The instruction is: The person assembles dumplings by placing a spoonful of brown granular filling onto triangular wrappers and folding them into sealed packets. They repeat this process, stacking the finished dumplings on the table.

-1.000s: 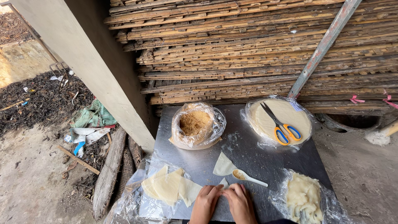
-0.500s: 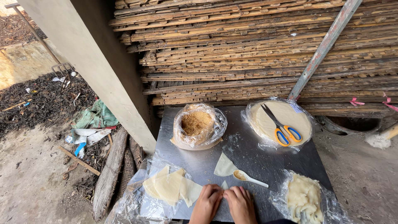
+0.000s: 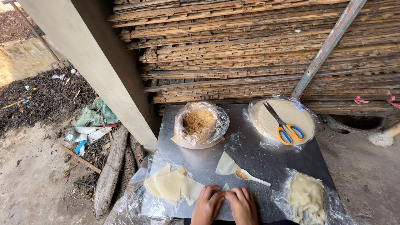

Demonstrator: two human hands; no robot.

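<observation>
At the counter's (image 3: 250,146) near edge my left hand (image 3: 207,205) and right hand (image 3: 243,205) press side by side, fingers curled in a narrow grip on a small folded wrapper (image 3: 225,187), its tip showing between them, just below the spoon (image 3: 251,176).

A steel table (image 3: 250,150) carries everything. Wrappers (image 3: 173,185) lie left of the hands (image 3: 225,204), a spoon (image 3: 250,177) just beyond them.

2 hands (image 3: 225,205) on a folded wrapper (image 3: 225,187), near a spoon (image 3: 251,177).
</observation>
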